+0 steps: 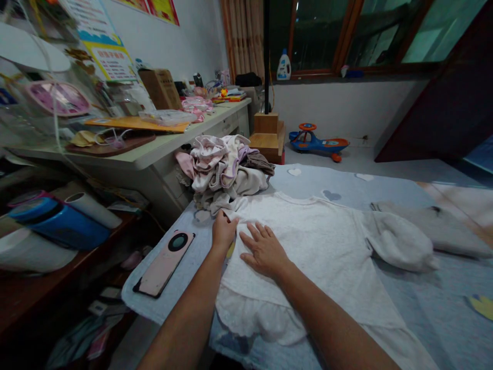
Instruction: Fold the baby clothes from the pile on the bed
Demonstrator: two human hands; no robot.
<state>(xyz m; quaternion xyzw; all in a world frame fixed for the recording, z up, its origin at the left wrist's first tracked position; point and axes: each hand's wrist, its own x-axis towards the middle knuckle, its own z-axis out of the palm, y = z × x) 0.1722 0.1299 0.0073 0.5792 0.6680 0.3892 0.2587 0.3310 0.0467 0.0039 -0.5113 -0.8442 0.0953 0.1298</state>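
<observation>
Just beside the clothes pile (221, 167), my left hand (224, 232) pinches the edge of the white top (316, 231), my right hand (267, 253) open flat on it; a hard tug could crease it or drag pile garments along.

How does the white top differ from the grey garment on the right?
The white top is spread out, while the grey garment is folded. The left hand and right hand touch the white top; neither touches the grey garment. Both pieces lie on the pale blue bedding.
</observation>
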